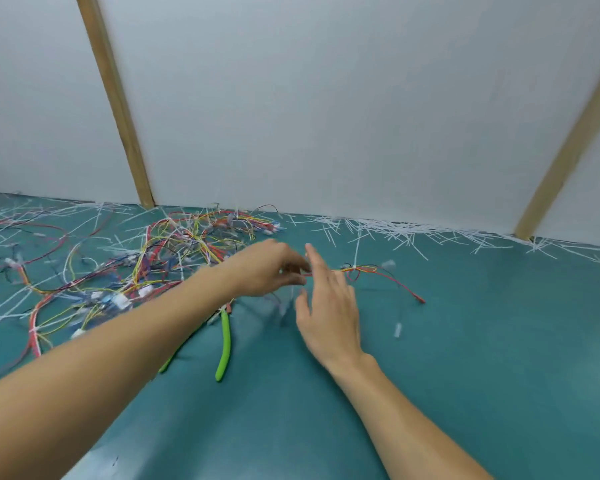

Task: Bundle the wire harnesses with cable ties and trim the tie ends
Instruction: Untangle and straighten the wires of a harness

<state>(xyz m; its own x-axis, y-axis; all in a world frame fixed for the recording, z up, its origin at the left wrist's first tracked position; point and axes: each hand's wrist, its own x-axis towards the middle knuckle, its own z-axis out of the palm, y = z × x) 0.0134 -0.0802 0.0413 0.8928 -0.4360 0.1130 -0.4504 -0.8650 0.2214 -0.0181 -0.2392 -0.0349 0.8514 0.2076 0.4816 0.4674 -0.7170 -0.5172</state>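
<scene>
My left hand pinches one end of a thin red and yellow wire harness and holds it above the teal table. The harness trails to the right, with a white tie near its middle. My right hand hovers just beside the left with fingers straight and spread, holding nothing. Green-handled cutters lie on the table below my left wrist, their head partly hidden by my forearm.
A tangled pile of coloured wire harnesses covers the left of the teal table. Cut white tie ends litter the back edge along the white wall. Two wooden posts stand against the wall.
</scene>
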